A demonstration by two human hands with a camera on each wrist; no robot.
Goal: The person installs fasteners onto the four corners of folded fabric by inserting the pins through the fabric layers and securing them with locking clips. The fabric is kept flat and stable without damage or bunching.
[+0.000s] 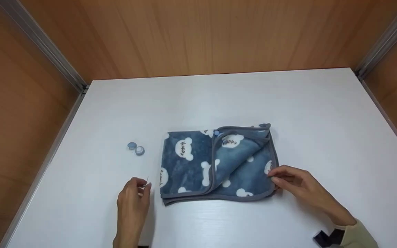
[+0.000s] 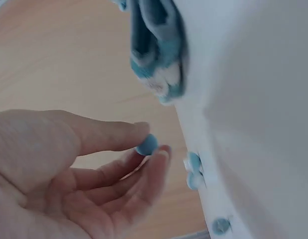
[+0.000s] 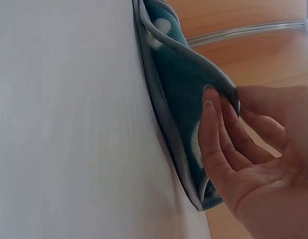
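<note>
Head view: left grip (image 1: 133, 206) pinches a pin (image 1: 147, 180), right grip (image 1: 300, 186) pinches the patterned blanket (image 1: 226, 168).

White tabletop (image 1: 205, 100), wood-grain panels (image 1: 212, 38), grey corner rails (image 1: 42, 41)

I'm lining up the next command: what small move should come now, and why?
Probably bring the left hand, pinching a blue button, across to the edge of the blanket that the right hand pinches. That edge is lifted, but the button is at the blanket's opposite side, so closing that gap seems sensible.
</note>
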